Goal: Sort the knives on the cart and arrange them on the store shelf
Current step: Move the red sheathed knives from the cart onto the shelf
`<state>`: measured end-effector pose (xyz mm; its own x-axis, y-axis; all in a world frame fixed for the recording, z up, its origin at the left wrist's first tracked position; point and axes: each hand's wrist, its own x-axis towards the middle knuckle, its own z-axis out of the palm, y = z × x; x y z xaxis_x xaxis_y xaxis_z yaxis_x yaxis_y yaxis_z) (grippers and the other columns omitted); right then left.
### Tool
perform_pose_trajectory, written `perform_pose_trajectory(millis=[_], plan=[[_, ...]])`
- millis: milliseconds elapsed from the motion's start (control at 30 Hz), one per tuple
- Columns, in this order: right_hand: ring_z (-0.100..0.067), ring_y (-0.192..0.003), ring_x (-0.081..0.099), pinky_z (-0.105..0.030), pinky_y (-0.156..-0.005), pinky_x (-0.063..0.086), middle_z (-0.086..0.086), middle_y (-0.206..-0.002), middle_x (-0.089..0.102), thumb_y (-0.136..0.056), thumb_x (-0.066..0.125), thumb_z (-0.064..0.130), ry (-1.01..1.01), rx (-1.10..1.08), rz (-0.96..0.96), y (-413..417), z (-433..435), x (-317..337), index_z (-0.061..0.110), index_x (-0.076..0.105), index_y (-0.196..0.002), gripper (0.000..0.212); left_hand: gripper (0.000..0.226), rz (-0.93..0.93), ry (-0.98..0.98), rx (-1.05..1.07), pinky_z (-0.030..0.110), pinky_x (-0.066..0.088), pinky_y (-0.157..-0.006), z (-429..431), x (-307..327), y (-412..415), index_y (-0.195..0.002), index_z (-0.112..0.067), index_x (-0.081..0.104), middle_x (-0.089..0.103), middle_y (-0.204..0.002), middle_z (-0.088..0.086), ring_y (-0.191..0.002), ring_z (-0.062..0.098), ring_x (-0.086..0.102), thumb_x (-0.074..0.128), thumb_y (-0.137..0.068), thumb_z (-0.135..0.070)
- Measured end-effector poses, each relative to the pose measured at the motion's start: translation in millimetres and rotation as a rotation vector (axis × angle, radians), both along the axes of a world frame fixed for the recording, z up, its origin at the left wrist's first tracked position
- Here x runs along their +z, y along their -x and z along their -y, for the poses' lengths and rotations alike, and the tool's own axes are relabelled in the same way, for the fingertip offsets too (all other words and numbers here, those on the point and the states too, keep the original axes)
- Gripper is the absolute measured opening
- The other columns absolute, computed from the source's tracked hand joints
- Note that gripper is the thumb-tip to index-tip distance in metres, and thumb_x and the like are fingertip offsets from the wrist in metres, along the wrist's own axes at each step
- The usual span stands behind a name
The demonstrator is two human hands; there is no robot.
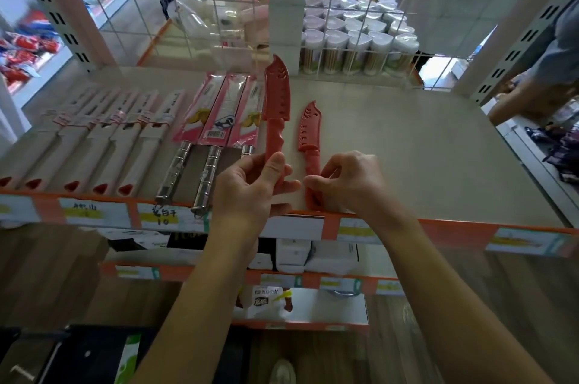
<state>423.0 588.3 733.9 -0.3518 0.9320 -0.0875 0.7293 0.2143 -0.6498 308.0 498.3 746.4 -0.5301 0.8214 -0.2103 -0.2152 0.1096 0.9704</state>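
Left hand (250,186) gripping big knife (276,95) by its handle, blade pointing toward shelf (407,148) back edge. Right hand (347,183) pinching small knife (310,130) handle at front edge. Both sitting right of boxed knives (216,111).

On the shelf (438,164), boxed knives (103,139) were leftmost, packaged knives (219,120) beside them, then the large knife (277,95), with the small knife (310,130) rightmost.
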Motion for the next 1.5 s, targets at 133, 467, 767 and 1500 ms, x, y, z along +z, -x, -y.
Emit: perform_pose_trajectory(millis=[133,467,767,1500], plan=[[0.002,-0.051,0.052,-0.007,-0.049,0.044,0.009,-0.06,0.056,-0.083,0.066,0.035,-0.139,0.024,-0.091,-1.7,4.2,11.6,0.011,0.072,-0.086,0.025,0.007,-0.029,-0.005,0.008,0.018,0.05,-0.042,-0.6,-1.4,-1.5,-0.087,-0.019,0.058,0.068,-0.077,-0.005,-0.056,0.004,0.068,0.058,-0.086,-0.026],[0.006,-0.048,0.057,-0.001,-0.048,0.037,0.011,-0.047,0.053,-0.086,0.06,0.038,-0.324,0.005,-0.197,17.0,3.6,51.5,0.008,0.066,-0.058,0.042,0.016,-0.792,0.029,0.093,0.019,0.05,-0.059,-10.7,-4.9,-19.6,-0.094,-0.02,0.06,0.059,-0.075,-0.016,-0.056,0.007,0.063,0.054,-0.088,-0.034],[-0.016,-0.063,0.071,-0.029,-0.065,0.06,-0.007,-0.072,0.072,-0.078,0.072,0.025,0.067,-0.183,-0.411,19.1,-13.5,40.2,0.009,0.071,-0.069,0.019,0.023,-1.333,-0.13,0.131,0.029,0.048,-0.038,-22.4,-19.5,-22.1,-0.086,-0.012,0.063,0.061,-0.071,0.001,-0.038,0.022,0.056,0.057,-0.086,-0.035],[-0.014,-0.063,0.066,-0.028,-0.068,0.058,-0.006,-0.075,0.068,-0.084,0.066,0.012,0.415,-0.259,-0.436,-18.8,-30.3,-2.0,0.002,0.07,-0.087,0.011,0.03,-1.263,0.095,-0.104,0.027,0.044,-0.068,-19.7,-27.3,-13.2,-0.112,-0.019,0.061,0.067,-0.104,-0.001,-0.086,0.02,0.066,0.059,-0.086,-0.034]])
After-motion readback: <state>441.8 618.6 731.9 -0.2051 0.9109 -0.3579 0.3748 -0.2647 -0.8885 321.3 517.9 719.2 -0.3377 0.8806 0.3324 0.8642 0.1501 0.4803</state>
